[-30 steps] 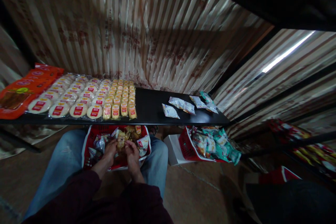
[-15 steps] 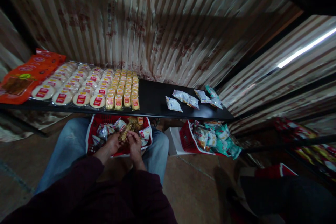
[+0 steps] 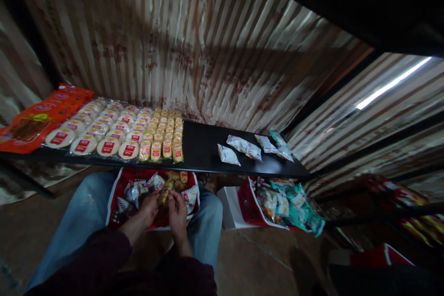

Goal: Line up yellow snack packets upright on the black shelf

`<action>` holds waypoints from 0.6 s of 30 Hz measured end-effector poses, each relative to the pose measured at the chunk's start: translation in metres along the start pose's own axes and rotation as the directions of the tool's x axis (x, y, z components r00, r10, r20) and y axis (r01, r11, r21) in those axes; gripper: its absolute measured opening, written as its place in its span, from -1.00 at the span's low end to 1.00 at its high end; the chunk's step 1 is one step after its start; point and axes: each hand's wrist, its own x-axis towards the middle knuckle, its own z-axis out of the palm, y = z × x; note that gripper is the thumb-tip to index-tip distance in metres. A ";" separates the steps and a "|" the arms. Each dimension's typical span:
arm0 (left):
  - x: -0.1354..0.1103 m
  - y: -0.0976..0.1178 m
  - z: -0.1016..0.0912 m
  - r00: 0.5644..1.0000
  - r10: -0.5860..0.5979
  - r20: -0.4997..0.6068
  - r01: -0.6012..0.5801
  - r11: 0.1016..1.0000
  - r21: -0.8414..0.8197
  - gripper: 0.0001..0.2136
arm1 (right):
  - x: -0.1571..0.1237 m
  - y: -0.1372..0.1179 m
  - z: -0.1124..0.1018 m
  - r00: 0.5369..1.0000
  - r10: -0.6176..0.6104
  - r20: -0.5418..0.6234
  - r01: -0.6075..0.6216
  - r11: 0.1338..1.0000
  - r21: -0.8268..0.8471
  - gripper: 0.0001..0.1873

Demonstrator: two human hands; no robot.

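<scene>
Both of my hands are over a red basket [image 3: 111, 203] resting at my knees under the shelf. My left hand [image 3: 150, 207] and my right hand [image 3: 177, 209] are close together, with fingers closed on a small gold-wrapped snack pack [image 3: 164, 194] between them. Its exact kind is too dim to make out. Around them in the basket lie white snack packets with striped edges [image 3: 190, 198] and more gold-wrapped packs [image 3: 175, 176]. Above, on the black shelf [image 3: 203, 141], stand rows of small yellow wrapped cakes [image 3: 167, 147] with red labels.
Round white wrapped cakes [image 3: 107, 147] and an orange bag [image 3: 38, 118] fill the shelf's left. Several small white packets [image 3: 229, 154] lie on its right. A second red basket [image 3: 248, 206] of snack bags stands beside a white box [image 3: 231, 208]. Shelf posts [image 3: 347, 78] rise at right.
The view has tilted upward, so shelf and baskets appear lower. My hands stay together on the gold-wrapped pack in the basket.
</scene>
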 end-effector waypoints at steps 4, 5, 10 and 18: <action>0.001 -0.002 -0.001 0.995 0.096 0.033 -0.099 0.990 0.097 -0.88 | -0.002 -0.009 -0.005 1.000 -0.027 0.008 0.027 0.997 -0.072 -0.68; 0.000 -0.002 -0.001 0.991 0.125 0.048 -0.130 0.984 0.121 -0.86 | -0.003 -0.011 -0.007 1.000 -0.024 0.009 0.025 0.997 -0.076 -0.67; -0.011 -0.001 0.005 0.931 0.339 0.133 -0.364 0.884 0.293 -0.76 | -0.006 -0.017 -0.020 0.999 -0.011 0.038 0.013 0.998 -0.064 -0.61; -0.053 0.008 0.037 0.761 0.500 0.413 -0.645 0.650 0.401 -0.72 | -0.001 -0.042 -0.044 0.998 0.052 0.027 -0.051 0.998 -0.034 -0.56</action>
